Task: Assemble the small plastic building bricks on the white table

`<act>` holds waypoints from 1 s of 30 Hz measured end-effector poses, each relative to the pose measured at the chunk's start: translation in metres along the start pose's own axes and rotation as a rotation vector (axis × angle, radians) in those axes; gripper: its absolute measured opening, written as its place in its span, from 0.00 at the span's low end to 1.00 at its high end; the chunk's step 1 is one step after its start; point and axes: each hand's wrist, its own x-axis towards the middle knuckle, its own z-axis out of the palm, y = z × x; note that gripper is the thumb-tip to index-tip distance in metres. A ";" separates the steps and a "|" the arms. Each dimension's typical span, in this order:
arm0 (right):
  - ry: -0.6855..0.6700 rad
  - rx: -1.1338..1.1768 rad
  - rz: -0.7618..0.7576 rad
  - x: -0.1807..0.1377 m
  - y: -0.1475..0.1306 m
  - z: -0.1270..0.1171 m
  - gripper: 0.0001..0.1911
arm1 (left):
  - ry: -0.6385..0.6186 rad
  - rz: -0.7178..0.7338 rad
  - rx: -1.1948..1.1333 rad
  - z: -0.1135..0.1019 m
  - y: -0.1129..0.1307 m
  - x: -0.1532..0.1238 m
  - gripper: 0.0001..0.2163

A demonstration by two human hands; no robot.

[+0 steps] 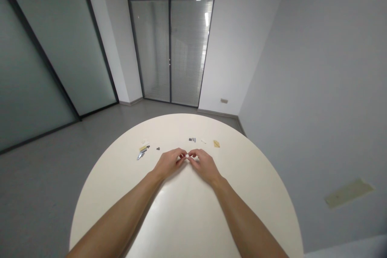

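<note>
Action left of the yellow piece [216, 144]!
I'm pinching a tiny white piece [187, 156] with left hand [171, 162] and right hand [204, 165], judging it light, probably stiff, favouring its edges.

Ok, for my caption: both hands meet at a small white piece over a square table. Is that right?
Not quite: the head view shows that the table is rounded, not square. The left hand and right hand do meet at a small white piece.
</note>
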 end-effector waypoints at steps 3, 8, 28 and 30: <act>-0.001 -0.008 0.007 0.000 0.001 0.000 0.05 | -0.010 0.001 -0.012 0.000 0.000 0.000 0.08; -0.005 -0.014 0.030 -0.001 0.002 0.001 0.04 | -0.007 0.011 -0.011 0.000 -0.001 0.001 0.09; -0.020 0.008 0.045 -0.001 0.002 0.001 0.07 | -0.006 -0.002 -0.027 -0.001 0.000 0.000 0.10; -0.017 0.009 0.044 -0.001 0.002 0.002 0.07 | -0.002 -0.003 -0.031 -0.001 0.000 0.000 0.09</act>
